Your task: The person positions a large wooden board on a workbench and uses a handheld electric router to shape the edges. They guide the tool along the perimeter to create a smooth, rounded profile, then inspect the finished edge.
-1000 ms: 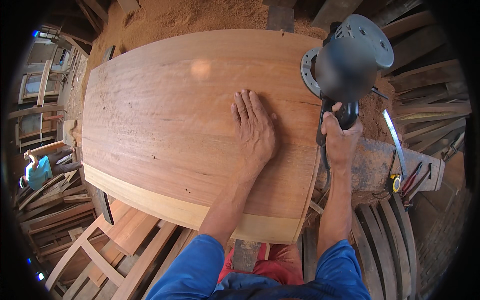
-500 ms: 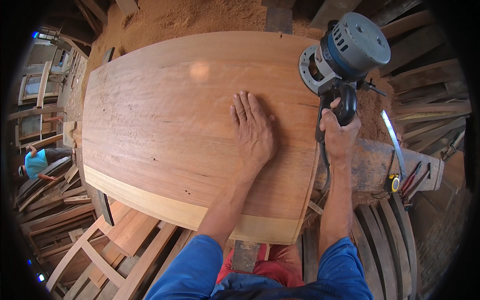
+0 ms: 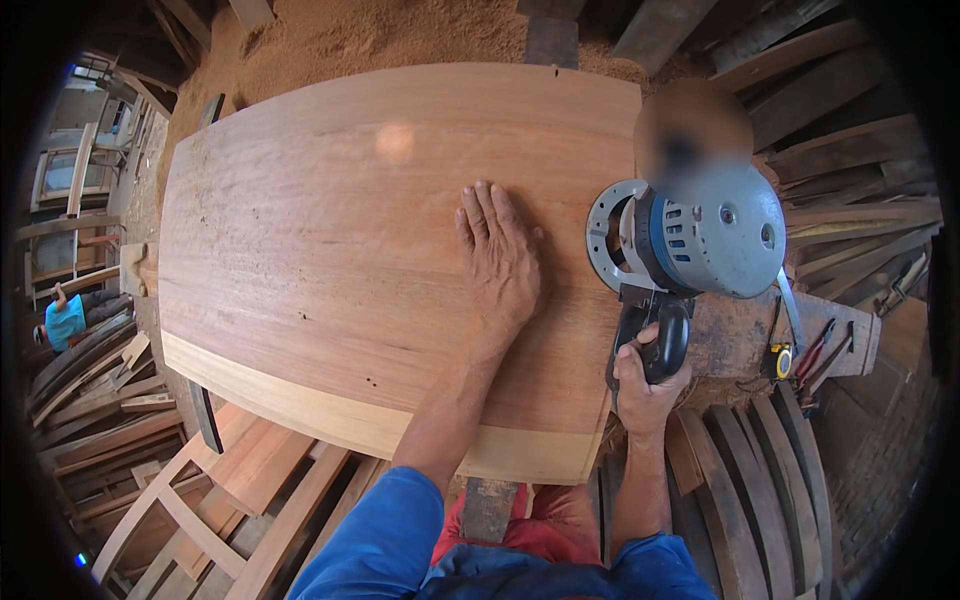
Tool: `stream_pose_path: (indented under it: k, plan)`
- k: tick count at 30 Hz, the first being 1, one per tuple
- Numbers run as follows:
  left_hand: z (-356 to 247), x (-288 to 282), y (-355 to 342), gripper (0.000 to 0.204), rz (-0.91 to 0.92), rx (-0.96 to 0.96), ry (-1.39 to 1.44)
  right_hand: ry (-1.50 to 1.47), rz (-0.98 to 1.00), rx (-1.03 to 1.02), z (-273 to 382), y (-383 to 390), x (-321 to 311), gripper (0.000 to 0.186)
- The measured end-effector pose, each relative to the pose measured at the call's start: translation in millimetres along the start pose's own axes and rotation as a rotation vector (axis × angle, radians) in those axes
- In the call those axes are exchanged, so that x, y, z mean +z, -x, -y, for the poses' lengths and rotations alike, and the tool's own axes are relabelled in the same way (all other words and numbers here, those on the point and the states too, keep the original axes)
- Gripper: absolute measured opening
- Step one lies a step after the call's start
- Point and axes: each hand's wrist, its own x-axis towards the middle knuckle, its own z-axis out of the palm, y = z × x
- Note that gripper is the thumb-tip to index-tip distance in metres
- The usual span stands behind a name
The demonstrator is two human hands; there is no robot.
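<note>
A wide reddish-brown wooden panel (image 3: 330,220) with a pale strip along its near side lies in front of me. My left hand (image 3: 500,255) rests flat on it, right of its middle, fingers stretched out away from me. At the panel's right edge my right hand (image 3: 648,385) is wrapped round the black handle of a router (image 3: 690,235). The router has a grey motor housing, a blue band and a round metal base with holes. It lies tilted sideways, its base against the panel's edge. Where the bit meets the wood is hidden.
A worn plank (image 3: 735,335) on the right bears a tape measure (image 3: 779,360), pliers (image 3: 818,350) and a metal strip. Curved dark boards are stacked at the lower right. Sawdust (image 3: 370,35) covers the ground beyond the panel. Far left, a person in a blue shirt (image 3: 65,320) is among timber.
My right hand has drawn the router along the panel's right edge toward me. The left hand stays in place on the panel. The person at far left has shifted slightly.
</note>
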Motion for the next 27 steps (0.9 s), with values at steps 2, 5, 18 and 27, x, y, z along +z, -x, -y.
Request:
stream_pose_path:
  k: [2, 5, 18, 27]
  plan:
    - [0, -1, 0, 0.071, -0.001, 0.003, 0.006, -0.016, -0.016, 0.014, 0, -6, 3, 0.016]
    - [2, 1, 1, 0.070, 0.010, -0.009, -0.002, -0.038, -0.010, 0.015, 2, -29, 9, 0.015]
    - [0, -4, 0, 0.070, 0.034, -0.010, 0.021, -0.001, 0.007, -0.053, 21, -126, 39, 0.008]
    - [-3, -8, -2, 0.070, 0.058, -0.006, 0.050, -0.113, 0.054, -0.087, 15, -145, 42, 0.010]
